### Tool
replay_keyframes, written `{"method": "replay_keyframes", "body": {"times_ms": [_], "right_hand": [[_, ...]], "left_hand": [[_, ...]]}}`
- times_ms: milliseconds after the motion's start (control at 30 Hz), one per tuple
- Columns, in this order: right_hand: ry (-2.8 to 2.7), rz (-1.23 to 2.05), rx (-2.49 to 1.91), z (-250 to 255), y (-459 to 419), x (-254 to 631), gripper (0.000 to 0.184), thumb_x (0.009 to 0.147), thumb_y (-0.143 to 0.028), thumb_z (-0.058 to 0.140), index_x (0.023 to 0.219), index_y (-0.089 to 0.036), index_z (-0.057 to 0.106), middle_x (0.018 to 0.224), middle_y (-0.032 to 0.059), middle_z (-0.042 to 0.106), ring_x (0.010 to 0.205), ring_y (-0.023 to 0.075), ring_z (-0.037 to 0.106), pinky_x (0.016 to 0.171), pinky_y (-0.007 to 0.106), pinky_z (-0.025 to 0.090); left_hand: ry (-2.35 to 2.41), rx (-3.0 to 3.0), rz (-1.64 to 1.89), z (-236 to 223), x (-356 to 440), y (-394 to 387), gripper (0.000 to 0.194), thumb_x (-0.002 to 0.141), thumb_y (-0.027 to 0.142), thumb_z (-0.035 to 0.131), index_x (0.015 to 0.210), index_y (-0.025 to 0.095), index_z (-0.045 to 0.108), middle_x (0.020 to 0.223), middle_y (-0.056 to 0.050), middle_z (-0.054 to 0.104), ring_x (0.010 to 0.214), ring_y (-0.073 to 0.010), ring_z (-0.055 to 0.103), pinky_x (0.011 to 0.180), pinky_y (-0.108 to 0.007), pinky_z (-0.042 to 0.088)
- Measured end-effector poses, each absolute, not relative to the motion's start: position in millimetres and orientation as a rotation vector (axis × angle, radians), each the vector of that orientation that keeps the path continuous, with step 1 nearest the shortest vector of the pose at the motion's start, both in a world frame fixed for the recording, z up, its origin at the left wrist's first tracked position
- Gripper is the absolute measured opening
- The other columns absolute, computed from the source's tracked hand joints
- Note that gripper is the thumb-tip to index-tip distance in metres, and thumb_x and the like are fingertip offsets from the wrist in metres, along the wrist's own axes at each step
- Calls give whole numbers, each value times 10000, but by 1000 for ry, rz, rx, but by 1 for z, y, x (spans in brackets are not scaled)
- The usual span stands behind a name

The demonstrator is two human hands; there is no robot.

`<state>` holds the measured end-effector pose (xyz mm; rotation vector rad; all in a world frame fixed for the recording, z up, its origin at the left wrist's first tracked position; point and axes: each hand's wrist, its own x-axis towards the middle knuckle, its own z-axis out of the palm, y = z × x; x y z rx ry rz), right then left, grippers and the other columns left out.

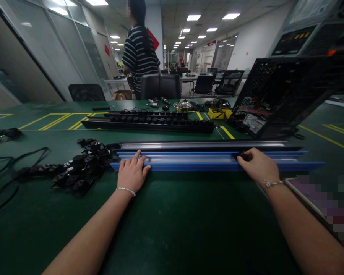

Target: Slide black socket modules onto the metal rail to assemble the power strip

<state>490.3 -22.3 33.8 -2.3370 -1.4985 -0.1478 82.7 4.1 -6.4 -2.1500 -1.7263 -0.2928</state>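
Observation:
A long blue channel-shaped rail point(189, 165) lies across the green table in front of me. My left hand point(131, 173) rests near its left end, fingers stretched out over the near wall and into the groove. Close to the right end, my right hand point(259, 166) is closed on a small black part point(245, 156), held at the groove of the rail. The fingers partly cover this part, and its exact kind does not show. Just behind, a black rail with a shiny inside point(200, 145) runs parallel to the blue one.
A pile of black linked parts point(83, 166) lies left of the rails. Farther back are black rails filled with small parts point(154, 122), a metal dish point(182, 104), a yellow tray point(218, 113) and an opened computer case point(275, 95). A person in a striped shirt point(140, 53) stands beyond.

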Motion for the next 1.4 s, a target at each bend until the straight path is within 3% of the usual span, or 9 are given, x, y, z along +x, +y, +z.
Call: {"method": "replay_keyframes", "body": {"times_ms": [967,1400], "right_hand": [[-1743,-145,-2224,34,-15,432,271,785,-447,489,866,-200,567,936,59,650,812,207,601,608,295,372],[-1858,-51,-2084,39,-14,411,193,757,-281,477,893,-203,589,909,54,670,794,193,605,644,292,399]], "left_hand": [[-1777,-2168,-297,-3,85,2,486,904,495,301,1264,250,515,1452,-50,403,1042,-277,547,910,-423,351],[-1787,-2171,-288,-2,85,2,500,905,500,291,1271,239,510,1456,-57,396,1042,-281,545,914,-427,350]]}}
